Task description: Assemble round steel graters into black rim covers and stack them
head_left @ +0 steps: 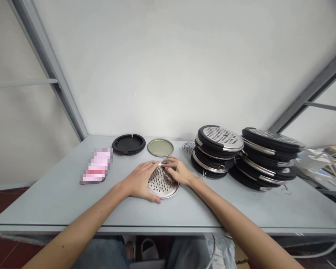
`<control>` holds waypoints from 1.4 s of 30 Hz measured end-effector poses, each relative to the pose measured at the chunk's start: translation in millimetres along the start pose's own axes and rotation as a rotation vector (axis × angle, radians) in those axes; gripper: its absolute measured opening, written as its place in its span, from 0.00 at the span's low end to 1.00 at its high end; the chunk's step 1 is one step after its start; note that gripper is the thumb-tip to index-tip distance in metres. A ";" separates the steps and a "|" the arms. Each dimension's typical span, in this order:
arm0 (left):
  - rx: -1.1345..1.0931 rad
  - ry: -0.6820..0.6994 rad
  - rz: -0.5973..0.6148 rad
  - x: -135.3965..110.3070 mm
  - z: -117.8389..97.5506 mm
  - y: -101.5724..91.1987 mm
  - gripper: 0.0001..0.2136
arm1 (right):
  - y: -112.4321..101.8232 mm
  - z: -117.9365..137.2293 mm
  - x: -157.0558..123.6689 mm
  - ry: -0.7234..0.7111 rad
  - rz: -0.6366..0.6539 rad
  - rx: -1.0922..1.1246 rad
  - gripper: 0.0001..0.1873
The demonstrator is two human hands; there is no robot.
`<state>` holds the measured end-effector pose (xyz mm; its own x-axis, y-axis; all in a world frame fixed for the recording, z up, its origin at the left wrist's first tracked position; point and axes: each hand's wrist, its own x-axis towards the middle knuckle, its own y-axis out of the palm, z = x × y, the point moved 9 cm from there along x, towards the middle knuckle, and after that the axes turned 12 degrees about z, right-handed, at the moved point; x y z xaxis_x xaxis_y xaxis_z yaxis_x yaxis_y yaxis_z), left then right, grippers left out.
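A round perforated metal disc with a raised rim lies on the table in front of me, its holes set in rows. My left hand curves around the left side of the disc, thumb near the front edge and fingers at the back rim. My right hand has bent fingers pressed at the back right of the rim, with part of the hand over the holes. Behind my hands lies a greenish round plate. A black ring-shaped base with notches sits to its left.
On the right stand two stacks of assembled black-rimmed perforated discs, a nearer stack and a farther-right stack, with small metal hooks. A loose perforated sheet lies behind the nearer stack. A blurred pink-screened phone rests at the left.
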<state>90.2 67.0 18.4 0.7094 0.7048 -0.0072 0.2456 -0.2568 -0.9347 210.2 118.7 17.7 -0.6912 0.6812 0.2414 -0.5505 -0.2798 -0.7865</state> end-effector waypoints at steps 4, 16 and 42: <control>0.004 0.005 0.010 -0.2 1.6 1.3 0.59 | 0.8 3.9 0.2 -0.037 -0.001 -0.013 0.16; -0.070 0.000 0.065 -7.7 1.0 -1.3 0.59 | -11.6 14.8 -16.6 0.035 -0.001 -0.005 0.21; -0.111 -0.004 0.034 -16.6 11.3 -4.6 0.53 | -82.0 -24.1 -207.3 0.592 -0.865 0.207 0.22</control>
<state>69.9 63.9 18.8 0.7158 0.6972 -0.0395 0.2935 -0.3516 -0.8889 409.9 16.7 18.4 0.2795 0.9078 0.3127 -0.8522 0.3846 -0.3547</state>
